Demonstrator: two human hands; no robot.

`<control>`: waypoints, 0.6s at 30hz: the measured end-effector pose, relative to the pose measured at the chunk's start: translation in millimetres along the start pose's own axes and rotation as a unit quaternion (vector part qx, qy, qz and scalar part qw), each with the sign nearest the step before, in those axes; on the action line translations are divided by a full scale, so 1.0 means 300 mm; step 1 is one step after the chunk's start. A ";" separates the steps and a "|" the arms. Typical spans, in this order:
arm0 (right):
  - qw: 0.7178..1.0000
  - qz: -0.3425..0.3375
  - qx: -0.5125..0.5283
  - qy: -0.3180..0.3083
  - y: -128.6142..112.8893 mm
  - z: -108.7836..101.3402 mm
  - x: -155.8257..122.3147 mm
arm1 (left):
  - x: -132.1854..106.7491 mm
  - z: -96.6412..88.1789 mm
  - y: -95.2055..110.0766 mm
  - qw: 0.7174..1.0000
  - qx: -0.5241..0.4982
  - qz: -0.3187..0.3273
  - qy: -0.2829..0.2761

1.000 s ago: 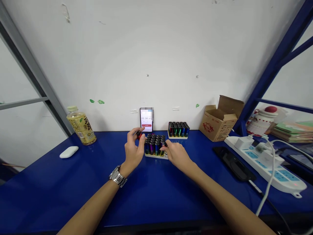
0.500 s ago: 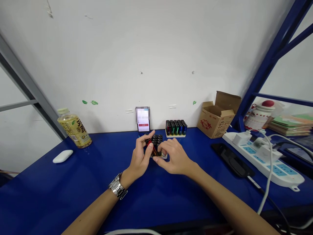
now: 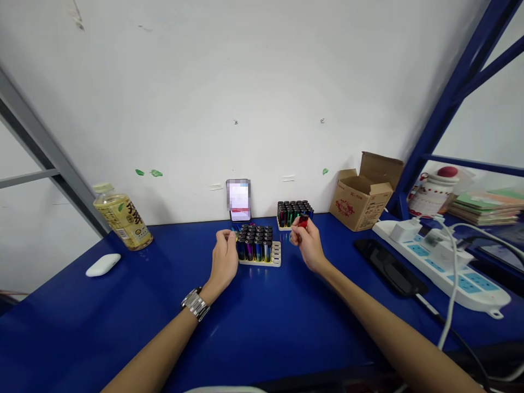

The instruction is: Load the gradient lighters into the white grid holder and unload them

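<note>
Near the middle of the desk, a pale tray point(image 3: 277, 254) holds rows of shiny coloured lighters point(image 3: 254, 243) with black tops, standing upright. Its rightmost row of slots shows bare. My left hand point(image 3: 224, 255) is closed at the tray's left end, fingers curled in beside the lighters. What those fingers hold, if anything, is hidden. To the right of the tray, my right hand point(image 3: 310, 245) is raised and pinches a red lighter point(image 3: 303, 220) with a black top. Behind it stands a second tray point(image 3: 283, 227) filled with similar lighters, partly covered by the hand.
A phone point(image 3: 239, 201) leans against the wall. At left are a drink bottle point(image 3: 125, 218) and a white case point(image 3: 103, 265). An open cardboard box point(image 3: 362, 199), a black phone point(image 3: 388, 266) and a power strip point(image 3: 470, 289) with cables lie on the right.
Both hands were together over the near tray, around a red lighter. My right hand has moved right and up with a red lighter. The left has moved to the tray's left end.
</note>
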State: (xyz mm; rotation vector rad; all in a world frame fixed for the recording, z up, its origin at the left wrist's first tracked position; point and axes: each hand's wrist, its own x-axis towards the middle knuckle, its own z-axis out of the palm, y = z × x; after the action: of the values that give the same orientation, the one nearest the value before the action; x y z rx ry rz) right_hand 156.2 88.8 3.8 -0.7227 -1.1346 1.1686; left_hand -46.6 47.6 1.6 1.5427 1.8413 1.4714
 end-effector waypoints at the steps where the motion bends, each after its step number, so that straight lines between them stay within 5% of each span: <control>1: 0.999 0.035 0.016 -0.010 0.010 -0.004 0.011 | 0.001 0.003 -0.004 1.000 0.004 -0.018 -0.018; 7: 0.979 0.197 0.041 0.017 0.052 0.030 0.064 | -0.021 0.009 0.000 0.999 0.011 -0.020 -0.027; 12: 0.978 0.197 0.024 0.066 0.066 0.055 0.069 | -0.025 0.006 0.005 0.999 0.008 -0.020 -0.034; 18: 0.986 0.164 0.007 -0.029 0.072 0.029 0.056 | -0.023 0.013 -0.005 0.999 0.002 -0.025 -0.032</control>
State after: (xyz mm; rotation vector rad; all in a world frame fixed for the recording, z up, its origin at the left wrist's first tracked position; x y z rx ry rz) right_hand 140.8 109.8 -7.9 -0.8928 -1.0806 1.4804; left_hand -41.7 43.6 -3.8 1.5162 1.8352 1.3803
